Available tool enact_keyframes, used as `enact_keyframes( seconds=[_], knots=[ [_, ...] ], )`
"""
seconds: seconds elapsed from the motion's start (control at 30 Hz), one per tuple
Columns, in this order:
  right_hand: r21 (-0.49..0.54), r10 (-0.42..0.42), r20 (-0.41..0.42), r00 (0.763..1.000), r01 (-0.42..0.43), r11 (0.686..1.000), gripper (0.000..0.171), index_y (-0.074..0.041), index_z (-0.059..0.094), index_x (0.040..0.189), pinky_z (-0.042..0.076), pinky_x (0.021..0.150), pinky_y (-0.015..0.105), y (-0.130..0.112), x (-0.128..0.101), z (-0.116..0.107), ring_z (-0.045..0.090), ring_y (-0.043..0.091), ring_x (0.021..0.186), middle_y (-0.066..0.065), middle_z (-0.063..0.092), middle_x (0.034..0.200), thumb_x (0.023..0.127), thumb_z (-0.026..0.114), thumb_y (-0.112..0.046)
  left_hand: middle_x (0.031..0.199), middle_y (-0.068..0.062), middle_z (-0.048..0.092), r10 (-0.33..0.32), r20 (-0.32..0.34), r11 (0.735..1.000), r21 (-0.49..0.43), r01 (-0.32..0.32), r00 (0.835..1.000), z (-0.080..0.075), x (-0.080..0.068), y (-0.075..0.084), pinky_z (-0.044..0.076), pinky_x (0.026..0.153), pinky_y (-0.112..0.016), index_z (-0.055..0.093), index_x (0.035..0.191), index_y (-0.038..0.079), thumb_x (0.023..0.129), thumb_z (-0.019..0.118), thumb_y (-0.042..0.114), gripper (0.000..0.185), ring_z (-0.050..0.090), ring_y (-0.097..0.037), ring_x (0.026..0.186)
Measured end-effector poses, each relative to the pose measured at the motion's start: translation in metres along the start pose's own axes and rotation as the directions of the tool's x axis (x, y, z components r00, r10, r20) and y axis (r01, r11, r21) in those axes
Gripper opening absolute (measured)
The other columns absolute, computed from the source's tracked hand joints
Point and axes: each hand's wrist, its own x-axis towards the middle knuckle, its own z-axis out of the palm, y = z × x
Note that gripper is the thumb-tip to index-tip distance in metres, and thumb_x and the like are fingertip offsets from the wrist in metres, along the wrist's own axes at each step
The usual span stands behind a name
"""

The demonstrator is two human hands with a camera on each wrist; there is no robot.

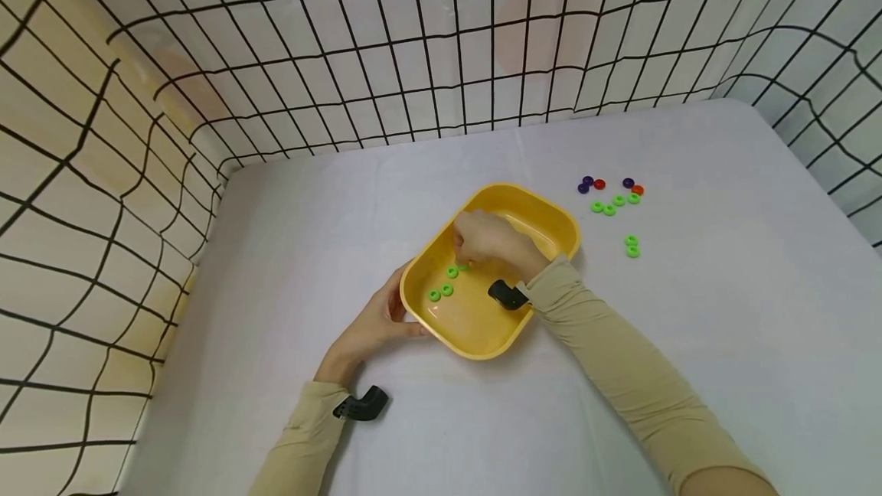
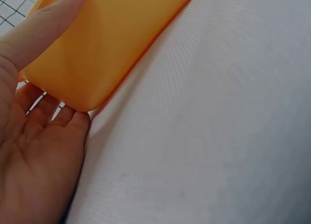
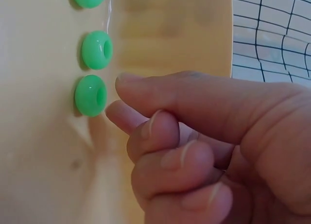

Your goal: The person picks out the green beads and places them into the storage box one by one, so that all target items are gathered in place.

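A yellow plastic tub (image 1: 475,343) stands on the white-covered table. My left hand (image 1: 375,321) holds its left corner; in the left wrist view the thumb (image 2: 46,29) lies along one wall and the fingers curve round the other side. My right hand (image 1: 491,237) reaches inside the tub. In the right wrist view its thumb and index fingertips are slightly apart, close beside a green ring-shaped bead (image 3: 91,95), with the other fingers curled in. Nothing shows between the fingertips. More green beads (image 1: 447,289) lie in a rough line on the tub floor.
Right of the tub lie several loose green beads (image 1: 609,210), with purple (image 1: 583,188), red (image 1: 599,184) and orange beads (image 1: 637,190) behind them. Two more green beads (image 1: 632,251) lie nearer. A black wire grid (image 1: 441,44) borders the table's back and sides.
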Motion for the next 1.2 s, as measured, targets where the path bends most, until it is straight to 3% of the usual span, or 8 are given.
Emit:
enact_keyframes(
  seconds=[0.3,0.43,0.53,0.7,0.8,1.0,1.2],
  knots=[
    [0.033,-0.004,-0.034,0.999,0.005,0.999,0.011,-0.006,0.067,0.071,0.031,0.044,0.019,0.005,-0.004,-0.006,0.044,0.01,0.052,-0.002,0.054,0.058,0.08,0.064,-0.013,0.148,-0.015,0.022,0.019,0.0,1.0,-0.014,-0.019,1.0,0.003,0.003,-0.001,0.022,0.111,-0.036,0.02,0.145,0.005,0.07,0.073,-0.009,0.093,0.021,-0.033,0.135],
    [0.148,-0.004,-0.061,0.998,0.013,0.989,0.015,-0.005,0.066,0.084,0.042,0.048,0.02,0.012,-0.012,-0.017,0.051,0.012,0.056,0.006,0.063,0.073,0.085,0.061,-0.019,0.149,-0.012,0.022,0.003,0.005,1.0,-0.009,-0.003,1.0,0.004,0.005,-0.001,0.023,0.111,-0.035,0.019,0.145,0.007,0.07,0.073,-0.009,0.094,0.022,-0.031,0.135],
    [0.246,0.007,-0.126,0.992,0.024,0.969,0.018,-0.005,0.065,0.09,0.045,0.049,0.022,0.02,-0.024,-0.03,0.052,0.015,0.056,0.011,0.063,0.077,0.087,0.061,-0.022,0.149,-0.011,0.023,-0.006,0.0,1.0,0.011,0.006,1.0,0.004,0.005,0.0,0.022,0.111,-0.035,0.02,0.146,0.008,0.071,0.074,-0.007,0.094,0.023,-0.029,0.135],
    [0.343,0.057,-0.308,0.95,0.055,0.938,0.022,-0.003,0.064,0.092,0.043,0.046,0.024,0.048,-0.054,-0.051,0.05,0.018,0.052,0.009,0.059,0.068,0.088,0.061,-0.025,0.149,-0.013,0.023,0.008,0.004,1.0,0.025,-0.008,1.0,0.004,0.004,0.004,0.021,0.111,-0.039,0.019,0.146,0.007,0.07,0.074,-0.006,0.094,0.023,-0.03,0.135],
    [0.403,0.124,-0.374,0.919,0.041,0.914,0.027,-0.002,0.063,0.093,0.044,0.046,0.025,0.072,-0.074,-0.056,0.048,0.017,0.051,0.01,0.056,0.067,0.088,0.062,-0.028,0.149,-0.012,0.023,0.008,0.007,1.0,0.026,-0.009,1.0,0.005,0.004,0.005,0.022,0.11,-0.039,0.019,0.146,0.007,0.07,0.074,-0.008,0.094,0.023,-0.03,0.135],
    [0.483,0.229,-0.401,0.887,-0.007,0.876,0.033,0.0,0.06,0.096,0.041,0.046,0.025,0.108,-0.097,-0.057,0.047,0.017,0.052,0.009,0.058,0.068,0.088,0.061,-0.032,0.148,-0.011,0.025,0.009,-0.01,1.0,0.028,-0.009,1.0,0.004,0.003,0.004,0.023,0.111,-0.035,0.021,0.145,0.007,0.07,0.074,-0.008,0.093,0.023,-0.029,0.135],
    [0.517,0.316,-0.36,0.878,-0.094,0.851,0.037,0.001,0.057,0.099,0.042,0.047,0.026,0.134,-0.104,-0.05,0.047,0.015,0.053,0.008,0.058,0.069,0.089,0.059,-0.035,0.148,-0.014,0.024,0.016,-0.017,1.0,0.024,-0.016,1.0,0.003,-0.001,0.004,0.024,0.11,-0.034,0.021,0.145,0.006,0.07,0.074,-0.007,0.093,0.022,-0.032,0.134]
  ],
)
